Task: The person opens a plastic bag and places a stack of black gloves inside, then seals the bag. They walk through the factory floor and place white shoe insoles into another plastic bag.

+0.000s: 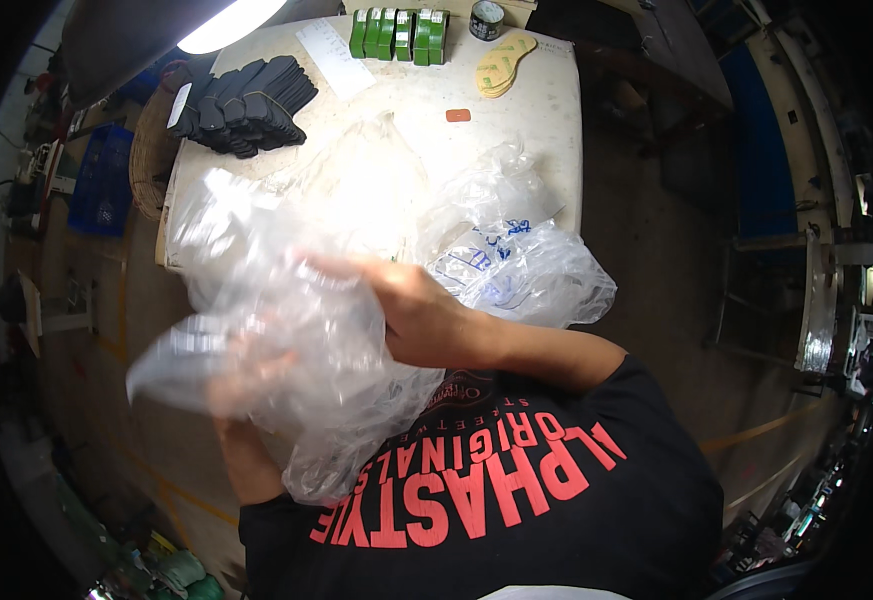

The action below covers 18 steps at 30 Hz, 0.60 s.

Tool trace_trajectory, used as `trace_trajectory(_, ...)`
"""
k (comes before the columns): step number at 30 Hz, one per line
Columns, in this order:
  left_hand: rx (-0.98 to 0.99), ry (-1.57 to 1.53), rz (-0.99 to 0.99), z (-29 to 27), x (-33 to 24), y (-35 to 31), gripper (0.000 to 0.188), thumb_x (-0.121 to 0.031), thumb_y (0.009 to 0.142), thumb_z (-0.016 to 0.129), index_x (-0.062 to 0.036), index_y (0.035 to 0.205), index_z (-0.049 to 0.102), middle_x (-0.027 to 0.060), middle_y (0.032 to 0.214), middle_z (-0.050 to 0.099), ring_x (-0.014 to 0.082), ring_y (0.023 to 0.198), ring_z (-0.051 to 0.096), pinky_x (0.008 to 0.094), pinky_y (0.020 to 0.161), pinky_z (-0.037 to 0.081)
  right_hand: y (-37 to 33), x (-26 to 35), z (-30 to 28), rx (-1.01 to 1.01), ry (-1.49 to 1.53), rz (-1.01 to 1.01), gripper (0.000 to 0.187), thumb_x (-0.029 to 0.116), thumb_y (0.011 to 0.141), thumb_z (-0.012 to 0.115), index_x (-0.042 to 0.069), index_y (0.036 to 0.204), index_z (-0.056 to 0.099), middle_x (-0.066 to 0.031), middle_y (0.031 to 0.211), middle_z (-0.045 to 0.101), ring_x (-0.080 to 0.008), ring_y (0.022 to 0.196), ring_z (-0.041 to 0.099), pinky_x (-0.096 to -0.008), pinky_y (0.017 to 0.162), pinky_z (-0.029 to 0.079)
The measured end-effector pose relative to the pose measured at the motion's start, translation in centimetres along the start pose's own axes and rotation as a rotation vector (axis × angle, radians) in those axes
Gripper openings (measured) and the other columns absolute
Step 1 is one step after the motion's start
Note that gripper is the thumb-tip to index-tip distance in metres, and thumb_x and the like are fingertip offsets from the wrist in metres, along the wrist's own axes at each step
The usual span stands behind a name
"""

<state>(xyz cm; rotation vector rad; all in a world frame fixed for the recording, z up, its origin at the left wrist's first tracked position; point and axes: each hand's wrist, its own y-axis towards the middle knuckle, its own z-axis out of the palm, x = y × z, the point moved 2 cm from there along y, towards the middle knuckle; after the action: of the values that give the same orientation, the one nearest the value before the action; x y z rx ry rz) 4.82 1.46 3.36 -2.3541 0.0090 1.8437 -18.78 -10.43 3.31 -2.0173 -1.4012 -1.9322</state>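
Note:
A crumpled clear plastic bag [326, 350] hangs in front of my chest, blurred by motion, with its lower folds against my black shirt. My right hand [421, 310] reaches across from the right, its fingers closed on the upper right part of the bag. Behind or inside the plastic, my left hand [246, 370] shows only as a smeared shape, so its fingers cannot be made out. Just right of my right hand, a second clear plastic bag [526, 260] with blue handwriting lies crumpled at the table's near edge.
On the white table [546, 110] lie a stack of dark fabric pieces [246, 105], a paper sheet [334, 58], green boxes [396, 37], a tin [486, 18], yellow insole-shaped pieces [504, 66] and a small orange piece [458, 115]. A lamp [231, 28] hangs at upper left. A blue crate [101, 180] stands left.

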Motion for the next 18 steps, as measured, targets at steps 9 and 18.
trace_trajectory(9, -0.45, 0.701, 0.107, 0.6, -6.1, 2.0, 0.06, 0.019, 0.072, 0.054, -0.0014, 0.125, 0.075, 0.0114, 0.096, 0.071, 0.0133, 0.063, 0.056, 0.0277, 0.056, 0.044, -0.4, -1.3, 2.5, 1.156, -0.354, 0.371, 0.038, 0.012, 0.09, 0.061, 0.01, 0.128, 0.069, -0.0212, 0.116, 0.07, -0.0386, 0.095, 0.072, -0.0486, 0.082, 0.057)
trace_trajectory(18, 0.556, 0.276, 0.65, 12.2, -8.8, 2.3, 0.061, -0.009, 0.071, 0.07, -0.0266, 0.129, 0.077, -0.0071, 0.098, 0.077, 0.0121, 0.054, 0.057, 0.0276, 0.05, 0.048, -2.2, -7.5, 0.9, 0.794, 0.063, 0.464, 0.031, 0.02, 0.091, 0.065, 0.006, 0.117, 0.073, -0.02, 0.121, 0.068, -0.0335, 0.111, 0.067, -0.0455, 0.097, 0.052)
